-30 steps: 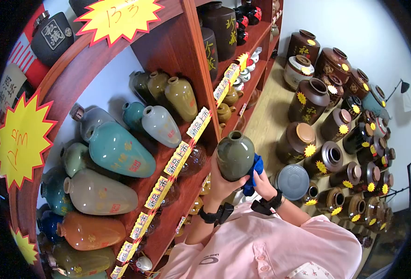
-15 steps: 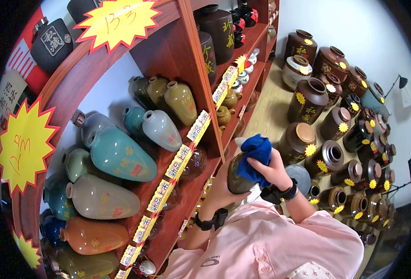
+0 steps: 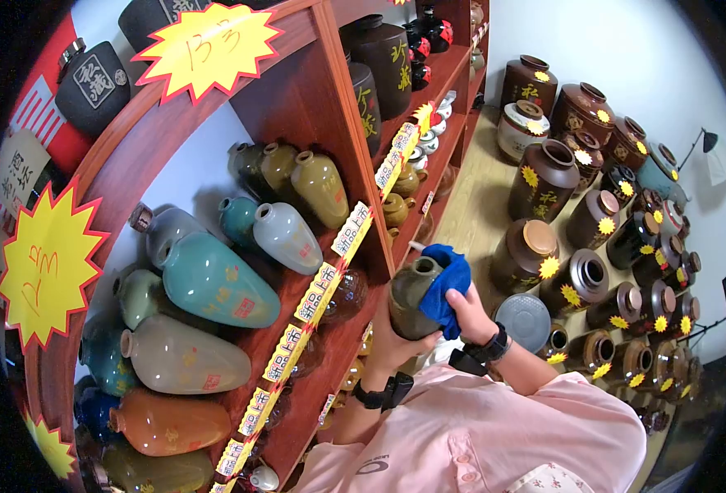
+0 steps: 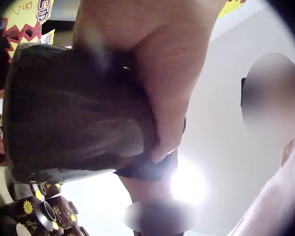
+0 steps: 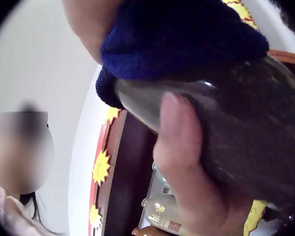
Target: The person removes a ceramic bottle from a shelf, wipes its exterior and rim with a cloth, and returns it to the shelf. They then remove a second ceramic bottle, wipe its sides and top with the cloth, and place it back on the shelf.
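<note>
Beside red-brown shelves (image 3: 297,99) lined with glazed bottles (image 3: 219,279) and a floor (image 3: 471,185) crowded with mostly brown jars (image 3: 546,182), gripping a dark green bottle (image 3: 411,310) before a pink shirt (image 3: 503,419), left hand (image 3: 392,349) curled round its body, and holding against its side a blue cloth (image 3: 445,287) clutched in the right hand's (image 3: 471,318) bent fingers.

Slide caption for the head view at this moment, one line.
Beside shelved glazed bottles, the left hand grips a dark green bottle while the right hand holds a blue cloth against it.
</note>
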The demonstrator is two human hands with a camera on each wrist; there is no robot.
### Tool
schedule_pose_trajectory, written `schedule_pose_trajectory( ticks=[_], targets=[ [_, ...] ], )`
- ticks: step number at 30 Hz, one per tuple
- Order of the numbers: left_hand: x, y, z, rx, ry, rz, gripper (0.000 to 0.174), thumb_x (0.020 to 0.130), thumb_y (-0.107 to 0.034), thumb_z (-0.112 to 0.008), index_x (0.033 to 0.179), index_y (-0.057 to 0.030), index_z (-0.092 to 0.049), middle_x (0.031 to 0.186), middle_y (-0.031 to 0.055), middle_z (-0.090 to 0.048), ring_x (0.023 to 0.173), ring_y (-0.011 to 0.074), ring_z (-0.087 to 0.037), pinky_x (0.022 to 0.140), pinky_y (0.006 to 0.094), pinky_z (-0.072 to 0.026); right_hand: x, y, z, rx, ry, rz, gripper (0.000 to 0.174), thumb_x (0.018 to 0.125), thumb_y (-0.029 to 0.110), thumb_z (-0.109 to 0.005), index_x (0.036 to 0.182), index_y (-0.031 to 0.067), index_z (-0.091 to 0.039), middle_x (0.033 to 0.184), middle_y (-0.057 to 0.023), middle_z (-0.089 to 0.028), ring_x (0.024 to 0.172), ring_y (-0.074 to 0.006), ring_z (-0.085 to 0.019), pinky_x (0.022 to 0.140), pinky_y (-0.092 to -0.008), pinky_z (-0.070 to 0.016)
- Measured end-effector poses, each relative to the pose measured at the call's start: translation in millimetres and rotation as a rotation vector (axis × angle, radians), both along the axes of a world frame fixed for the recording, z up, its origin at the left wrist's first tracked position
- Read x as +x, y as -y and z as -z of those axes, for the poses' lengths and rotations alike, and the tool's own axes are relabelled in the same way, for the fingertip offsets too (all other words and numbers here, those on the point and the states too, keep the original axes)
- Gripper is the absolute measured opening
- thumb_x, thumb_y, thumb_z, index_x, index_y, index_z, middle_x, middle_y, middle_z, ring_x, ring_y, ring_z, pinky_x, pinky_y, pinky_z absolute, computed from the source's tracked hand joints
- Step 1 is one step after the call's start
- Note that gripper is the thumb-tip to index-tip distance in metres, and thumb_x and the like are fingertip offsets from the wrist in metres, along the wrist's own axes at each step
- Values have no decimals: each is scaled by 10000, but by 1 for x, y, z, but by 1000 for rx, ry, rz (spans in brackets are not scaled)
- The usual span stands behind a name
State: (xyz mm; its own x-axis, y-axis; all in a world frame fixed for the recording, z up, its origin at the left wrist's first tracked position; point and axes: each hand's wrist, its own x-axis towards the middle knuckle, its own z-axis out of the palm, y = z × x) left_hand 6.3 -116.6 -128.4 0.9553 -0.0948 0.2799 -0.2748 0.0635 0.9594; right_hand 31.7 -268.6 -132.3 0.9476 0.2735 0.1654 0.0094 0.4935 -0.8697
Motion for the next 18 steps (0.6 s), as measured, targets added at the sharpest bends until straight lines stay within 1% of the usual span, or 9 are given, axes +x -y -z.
schedule_pose_trajectory(
  ticks=[1,2,3,4,6,8,11,16,18],
  targets=[
    [0,-2,2,14,64,-42,974,508,-214,-829,1306,-5,-310,1238,151,-448,1128,245,-462,969,367,-354,-1,-2,8,22,-10,-4,680,841,284,-616,1354,28,-251,1294,-62,-403,1159,-149,-406,992,-331,-335],
    [2,-5,6,29,128,-85,978,510,-215,-830,1307,-1,-305,1246,149,-442,1134,245,-459,971,368,-353,-2,-2,12,28,-28,-59,804,799,323,-664,1380,31,-192,1335,-68,-362,1201,-161,-370,1013,-335,-308],
    [4,-8,12,45,192,-128,983,512,-216,-831,1308,4,-299,1254,147,-437,1140,244,-455,972,369,-352,-3,-1,16,-21,1,-94,826,789,325,-674,1384,31,-183,1345,-69,-351,1211,-164,-359,1020,-335,-297],
    [7,-7,16,-106,182,-110,997,514,-244,-836,1308,11,-290,1270,147,-421,1159,234,-442,979,364,-346,-3,0,22,-69,30,-129,849,779,328,-685,1388,31,-174,1355,-70,-340,1221,-167,-348,1027,-335,-287],
    [8,-11,12,-29,169,-139,992,518,-271,-838,1303,7,-299,1254,144,-438,1147,230,-455,970,363,-358,-2,-1,22,-104,63,-203,926,743,310,-724,1402,32,-136,1386,-73,-298,1251,-175,-310,1048,-334,-252],
    [7,-14,2,11,176,-145,956,536,-303,-831,1285,5,-323,1206,135,-480,1099,221,-496,935,353,-393,-3,-1,19,-125,37,-242,937,732,285,-738,1403,31,-134,1385,-74,-299,1248,-174,-316,1046,-334,-258],
    [4,-17,-1,-33,165,-145,902,562,-303,-819,1263,8,-343,1163,125,-506,1058,213,-521,903,341,-417,-2,0,28,-176,18,-298,959,710,232,-761,1404,31,-131,1381,-77,-304,1240,-169,-327,1038,-329,-276],
    [8,-18,-9,-121,143,-109,860,584,-294,-805,1248,13,-352,1153,122,-506,1045,208,-521,896,334,-418,-7,2,28,-219,-50,-387,969,670,139,-789,1393,23,-155,1353,-80,-339,1215,-159,-354,1017,-311,-318],
    [9,-18,-9,-119,133,-116,850,588,-287,-801,1247,12,-354,1152,123,-505,1044,208,-520,897,333,-417,-7,2,27,-263,-1,-382,963,668,145,-792,1387,15,-165,1349,-81,-343,1211,-160,-357,1017,-307,-315]
  ],
)
